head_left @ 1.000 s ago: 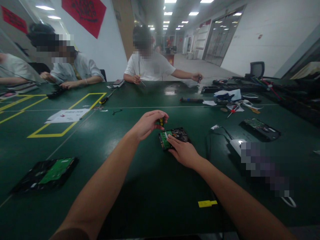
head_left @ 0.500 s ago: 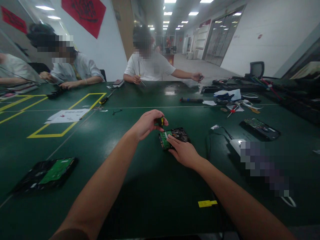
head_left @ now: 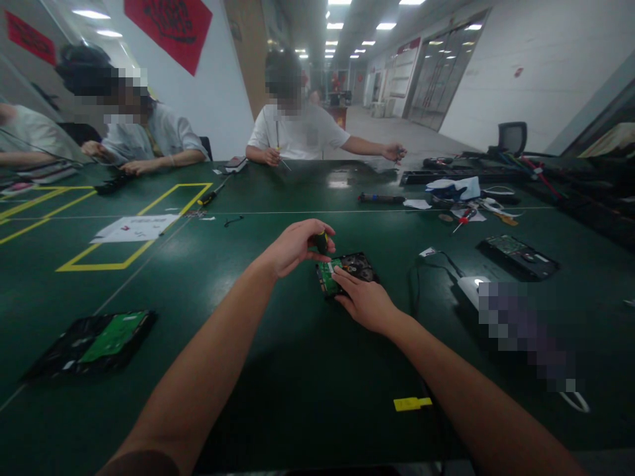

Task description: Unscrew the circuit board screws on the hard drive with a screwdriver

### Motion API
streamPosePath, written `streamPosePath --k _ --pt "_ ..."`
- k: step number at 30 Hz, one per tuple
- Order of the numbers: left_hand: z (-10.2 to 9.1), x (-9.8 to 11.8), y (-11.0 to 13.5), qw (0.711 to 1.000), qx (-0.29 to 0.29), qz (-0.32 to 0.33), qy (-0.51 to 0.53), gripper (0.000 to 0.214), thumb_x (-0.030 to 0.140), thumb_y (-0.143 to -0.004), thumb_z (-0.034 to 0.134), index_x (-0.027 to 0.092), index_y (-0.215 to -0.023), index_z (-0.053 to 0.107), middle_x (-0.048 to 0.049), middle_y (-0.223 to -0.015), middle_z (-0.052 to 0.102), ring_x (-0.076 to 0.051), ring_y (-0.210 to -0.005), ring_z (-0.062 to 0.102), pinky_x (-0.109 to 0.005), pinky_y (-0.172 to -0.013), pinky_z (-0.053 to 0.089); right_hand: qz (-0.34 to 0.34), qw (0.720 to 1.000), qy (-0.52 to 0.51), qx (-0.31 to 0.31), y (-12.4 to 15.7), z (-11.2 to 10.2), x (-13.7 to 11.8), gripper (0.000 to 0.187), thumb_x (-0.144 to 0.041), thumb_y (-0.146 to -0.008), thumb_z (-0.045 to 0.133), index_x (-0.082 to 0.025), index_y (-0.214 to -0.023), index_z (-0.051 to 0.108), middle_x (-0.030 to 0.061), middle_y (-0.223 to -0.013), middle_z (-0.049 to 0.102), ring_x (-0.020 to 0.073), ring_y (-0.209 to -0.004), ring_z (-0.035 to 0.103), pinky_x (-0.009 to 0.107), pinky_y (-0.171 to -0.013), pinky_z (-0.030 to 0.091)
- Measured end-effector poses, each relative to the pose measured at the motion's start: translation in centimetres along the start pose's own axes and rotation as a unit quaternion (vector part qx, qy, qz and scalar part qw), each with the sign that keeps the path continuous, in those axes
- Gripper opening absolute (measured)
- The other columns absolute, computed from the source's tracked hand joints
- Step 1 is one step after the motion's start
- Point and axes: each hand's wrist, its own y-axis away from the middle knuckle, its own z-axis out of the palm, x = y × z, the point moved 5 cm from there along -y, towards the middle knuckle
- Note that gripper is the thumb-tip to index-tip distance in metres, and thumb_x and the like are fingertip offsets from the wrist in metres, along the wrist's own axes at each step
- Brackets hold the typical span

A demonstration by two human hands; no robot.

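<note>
My left hand (head_left: pixel 297 248) is closed round the black-and-yellow handle of a screwdriver (head_left: pixel 321 242), whose shaft is hidden. It hovers over the far left edge of a hard drive (head_left: pixel 360 266), which lies with its green circuit board up. My right hand (head_left: pixel 366 301) holds the drive from the near right side, fingers across the board and thumb at the near edge. Part of the drive is covered by those fingers.
Another hard drive (head_left: pixel 112 340) lies at left, and one more (head_left: pixel 519 256) at right. A blurred, elongated object (head_left: pixel 520 337) with a cable sits near my right forearm. A yellow tag (head_left: pixel 411 404) lies in front. Across the table, a person (head_left: pixel 297 129) holds a screwdriver.
The screwdriver handle has turned slightly in my left hand, showing less of its yellow side. My right hand and the hard drive stay in place.
</note>
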Motion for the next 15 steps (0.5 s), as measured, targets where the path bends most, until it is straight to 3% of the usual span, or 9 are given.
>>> streamPosePath --k 7,15 --pt "-0.23 0.19 -0.13 1.0 0.014 0.024 -0.008 0.017 0.029 -0.082 0.058 0.014 -0.083 0.067 -0.0129 -0.09 0.067 -0.024 -0.09 0.063 -0.039 -0.072 0.06 -0.001 1.0 0.008 0.007 0.04 0.1 0.09 0.054 -0.038 -0.098 0.044 -0.027 -0.151 0.04 0.003 -0.162 0.032 0.0308 -0.111 0.066 0.048 -0.087 0.056" --pt "-0.51 0.31 0.04 0.998 0.028 0.032 -0.047 0.02 0.033 -0.082 0.062 0.015 -0.088 0.07 -0.0123 -0.093 0.067 -0.023 -0.089 0.063 -0.035 -0.066 0.059 0.002 1.0 0.0 0.004 0.01 0.14 0.14 0.055 -0.038 -0.098 0.045 -0.026 -0.151 0.041 0.0052 -0.161 0.034 0.0309 -0.114 0.065 0.048 -0.09 0.055"
